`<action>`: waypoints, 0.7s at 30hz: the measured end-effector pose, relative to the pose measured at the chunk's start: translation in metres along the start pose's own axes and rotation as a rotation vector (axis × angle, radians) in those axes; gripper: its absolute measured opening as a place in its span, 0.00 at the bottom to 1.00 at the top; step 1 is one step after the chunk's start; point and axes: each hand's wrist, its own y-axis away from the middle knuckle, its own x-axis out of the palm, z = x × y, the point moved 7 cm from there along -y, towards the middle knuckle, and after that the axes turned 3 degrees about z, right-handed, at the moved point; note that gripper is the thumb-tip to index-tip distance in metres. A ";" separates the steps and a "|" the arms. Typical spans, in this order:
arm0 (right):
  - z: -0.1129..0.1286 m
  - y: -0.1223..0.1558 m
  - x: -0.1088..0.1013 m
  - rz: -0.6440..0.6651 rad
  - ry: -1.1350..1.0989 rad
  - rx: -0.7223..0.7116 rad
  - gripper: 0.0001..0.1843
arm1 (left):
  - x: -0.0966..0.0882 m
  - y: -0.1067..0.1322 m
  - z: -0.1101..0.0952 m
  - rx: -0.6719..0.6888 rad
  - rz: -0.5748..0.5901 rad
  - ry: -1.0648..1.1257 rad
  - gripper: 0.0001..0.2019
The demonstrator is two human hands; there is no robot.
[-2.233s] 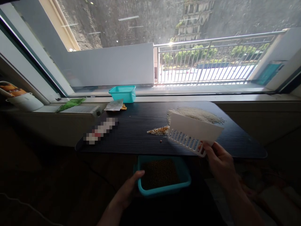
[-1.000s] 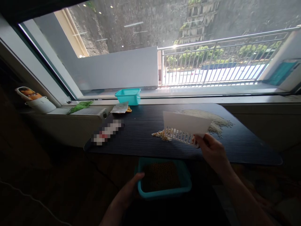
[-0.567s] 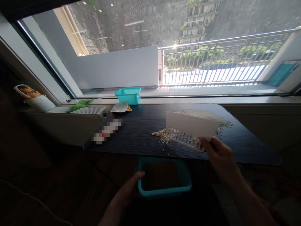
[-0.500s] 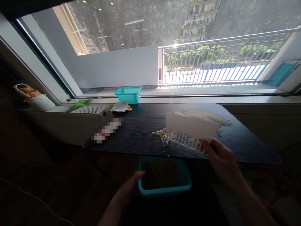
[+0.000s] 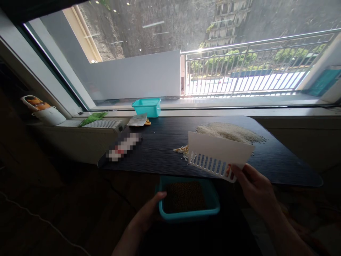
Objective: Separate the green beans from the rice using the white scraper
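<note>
My left hand [image 5: 150, 209] is closed on the left side of a teal plastic tub [image 5: 191, 216], thumb over the rim. Brownish grains [image 5: 185, 196] fill much of the tub, which is held just below the table's front edge. In my right hand [image 5: 254, 186] is a white slotted scraper [image 5: 220, 147], pinched at its lower right corner and tilted above the table. Partly hidden behind the scraper, a small heap of yellowish kernels mixed with white grains [image 5: 182, 150] lies on the dark table [image 5: 157, 156]. A wide pile of white rice-like grains [image 5: 231, 131] spreads farther back.
Near the window stands a second teal tub [image 5: 147, 107], with a pale packet [image 5: 137, 120] beside it. A blurred-out item [image 5: 124, 147] lies at the table's left. Left of the table, a radiator [image 5: 101, 124] carries a green cloth [image 5: 93, 118] and a white basket [image 5: 49, 114].
The scraper in my right hand has dropped slightly and shifted right, covering more of the kernel heap. The whole view has drifted a little; the left hand still grips the tub.
</note>
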 end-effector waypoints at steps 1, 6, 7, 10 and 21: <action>0.000 -0.003 -0.001 0.002 0.006 0.006 0.12 | 0.002 0.002 -0.001 0.001 0.012 0.004 0.27; 0.008 -0.016 -0.009 -0.056 0.023 -0.019 0.12 | 0.018 0.019 -0.006 -0.044 0.097 0.056 0.29; 0.009 -0.018 -0.009 -0.057 0.011 -0.025 0.12 | 0.022 0.023 -0.006 -0.065 0.120 0.067 0.29; 0.010 -0.023 -0.002 -0.035 -0.034 -0.019 0.13 | 0.032 0.033 -0.007 -0.123 0.199 0.075 0.30; 0.007 -0.037 0.009 0.055 0.072 -0.093 0.14 | 0.036 0.043 -0.021 -0.182 0.215 -0.002 0.32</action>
